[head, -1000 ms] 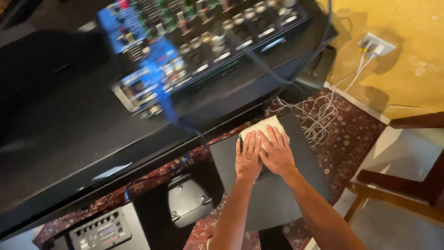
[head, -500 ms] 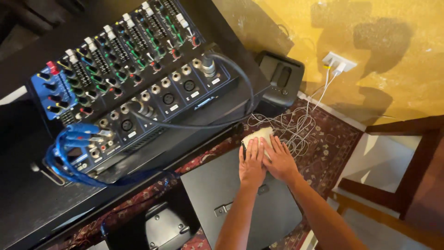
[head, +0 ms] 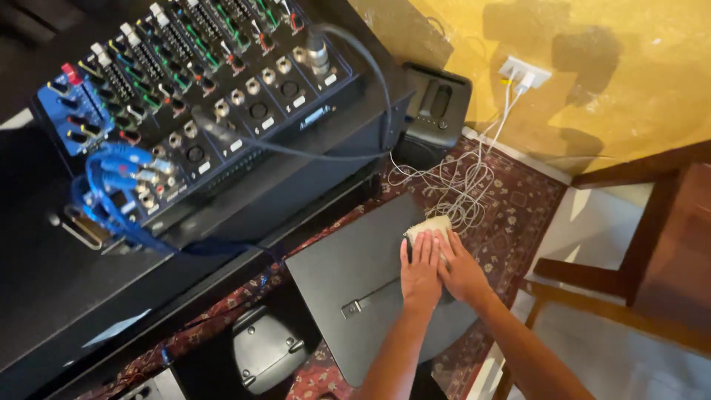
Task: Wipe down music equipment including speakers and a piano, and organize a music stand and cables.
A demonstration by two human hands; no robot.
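A pale, rough-textured cloth pad [head: 428,226] is lying on a matt black, smooth case lid [head: 355,274] with a dull metal strap fitting, at centre frame. A woven red patterned carpet [head: 511,204] is showing beneath. At upper left, a matt black mixer [head: 200,89] with glossy plastic knobs is resting on a smooth black table [head: 52,304]. At right, polished brown wood furniture [head: 666,244] is gleaming.

A cream, fuzzy cleaning cloth [head: 428,227] lies on a flat matte black case [head: 370,285] with a silver clasp. The woven floor rug [head: 511,204] shows a dark red and beige ornamental pattern. The black audio mixer [head: 200,81] has a blue panel, red, green and white knobs, and blue cables [head: 111,200]. The wall [head: 629,74] is mottled ochre yellow; thin cords [head: 463,185] are white.
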